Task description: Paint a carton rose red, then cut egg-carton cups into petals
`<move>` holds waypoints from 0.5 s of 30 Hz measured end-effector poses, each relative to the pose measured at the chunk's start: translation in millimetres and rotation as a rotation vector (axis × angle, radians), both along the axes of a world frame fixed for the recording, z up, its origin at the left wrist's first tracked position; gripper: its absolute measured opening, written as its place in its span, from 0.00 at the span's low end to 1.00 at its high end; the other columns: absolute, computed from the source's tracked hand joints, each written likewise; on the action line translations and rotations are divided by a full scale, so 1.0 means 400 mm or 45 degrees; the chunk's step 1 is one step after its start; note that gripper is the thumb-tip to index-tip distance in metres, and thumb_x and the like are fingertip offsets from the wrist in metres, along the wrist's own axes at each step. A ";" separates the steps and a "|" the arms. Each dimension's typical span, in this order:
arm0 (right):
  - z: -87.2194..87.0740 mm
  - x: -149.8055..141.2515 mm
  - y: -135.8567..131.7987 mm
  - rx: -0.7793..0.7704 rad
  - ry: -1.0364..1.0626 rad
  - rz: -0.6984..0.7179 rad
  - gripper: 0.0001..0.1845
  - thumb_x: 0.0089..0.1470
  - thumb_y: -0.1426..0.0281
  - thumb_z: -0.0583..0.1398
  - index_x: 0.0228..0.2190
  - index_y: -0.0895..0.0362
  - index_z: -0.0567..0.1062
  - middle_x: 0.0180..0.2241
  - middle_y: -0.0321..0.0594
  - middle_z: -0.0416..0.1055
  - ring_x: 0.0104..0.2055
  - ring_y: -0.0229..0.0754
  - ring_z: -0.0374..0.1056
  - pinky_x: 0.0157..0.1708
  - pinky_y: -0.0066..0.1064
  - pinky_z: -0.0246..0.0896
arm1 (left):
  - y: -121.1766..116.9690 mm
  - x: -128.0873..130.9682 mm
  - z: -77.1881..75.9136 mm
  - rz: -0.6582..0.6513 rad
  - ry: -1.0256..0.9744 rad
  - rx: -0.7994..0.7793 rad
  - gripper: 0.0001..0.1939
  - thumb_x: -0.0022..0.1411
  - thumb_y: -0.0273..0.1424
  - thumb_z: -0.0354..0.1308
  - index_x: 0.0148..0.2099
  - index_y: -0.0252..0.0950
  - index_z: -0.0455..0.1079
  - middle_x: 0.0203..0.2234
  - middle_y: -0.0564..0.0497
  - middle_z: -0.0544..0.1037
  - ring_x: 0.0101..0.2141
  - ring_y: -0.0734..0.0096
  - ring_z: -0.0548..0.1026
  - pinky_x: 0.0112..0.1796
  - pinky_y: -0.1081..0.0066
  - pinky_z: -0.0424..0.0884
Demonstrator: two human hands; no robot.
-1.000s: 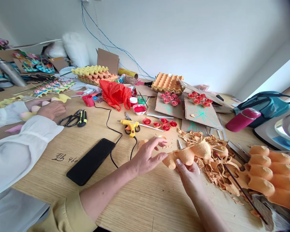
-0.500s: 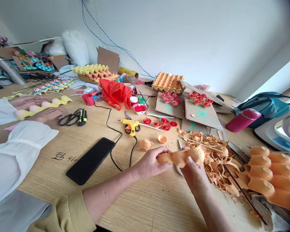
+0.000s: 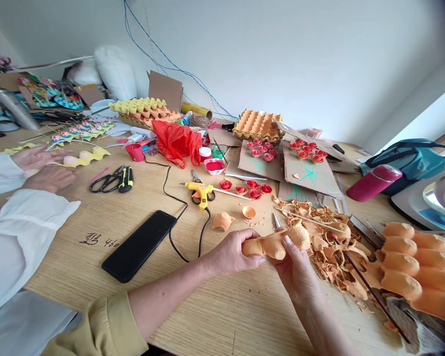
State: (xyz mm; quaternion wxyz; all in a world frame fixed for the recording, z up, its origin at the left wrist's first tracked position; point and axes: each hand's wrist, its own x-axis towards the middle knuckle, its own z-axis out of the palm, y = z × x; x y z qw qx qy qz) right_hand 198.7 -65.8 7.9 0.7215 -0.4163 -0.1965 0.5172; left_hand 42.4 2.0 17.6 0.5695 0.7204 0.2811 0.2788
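Observation:
Between my two hands is an orange egg carton strip (image 3: 272,245) with a short row of rounded cups, held above the table. My left hand (image 3: 230,251) grips its left end, fingers behind and thumb below. Around the right part my right hand (image 3: 298,264) is closed, its thumb pressed on the front. Just behind the strip lie scissors (image 3: 277,221), partly hidden by it. A cut orange cup (image 3: 223,221) and a small round orange cup (image 3: 248,212) rest on the table beyond my left hand.
Orange scraps (image 3: 330,247) and a large orange egg tray (image 3: 415,262) lie on the right. A black phone (image 3: 139,245) and a yellow glue gun (image 3: 200,192) are left of centre. Red paper flowers (image 3: 254,190) stand behind. A co-worker's hands (image 3: 50,173) are at the left.
My left hand has closed on the strip's left end, and the strip has shifted slightly left and down. The co-worker's hands have moved about over a yellow strip.

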 end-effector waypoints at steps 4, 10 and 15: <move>-0.006 0.003 0.002 0.043 0.014 0.024 0.17 0.47 0.63 0.72 0.38 0.53 0.77 0.34 0.33 0.79 0.34 0.39 0.75 0.38 0.32 0.74 | 0.002 0.001 0.000 -0.006 0.015 -0.021 0.11 0.51 0.25 0.62 0.39 0.34 0.72 0.30 0.54 0.75 0.30 0.73 0.71 0.32 0.74 0.66; -0.009 0.021 0.008 0.012 0.133 0.071 0.15 0.48 0.62 0.72 0.36 0.53 0.77 0.32 0.32 0.80 0.32 0.40 0.77 0.35 0.33 0.76 | 0.004 -0.003 0.005 -0.069 -0.001 -0.085 0.14 0.51 0.26 0.64 0.43 0.33 0.75 0.34 0.50 0.79 0.35 0.69 0.75 0.35 0.73 0.69; -0.009 0.036 0.009 -0.014 0.218 0.126 0.16 0.47 0.62 0.73 0.36 0.54 0.77 0.31 0.33 0.80 0.31 0.40 0.78 0.32 0.32 0.77 | 0.005 -0.010 0.004 -0.149 -0.050 -0.250 0.15 0.52 0.27 0.65 0.44 0.33 0.75 0.38 0.49 0.81 0.38 0.68 0.77 0.38 0.72 0.71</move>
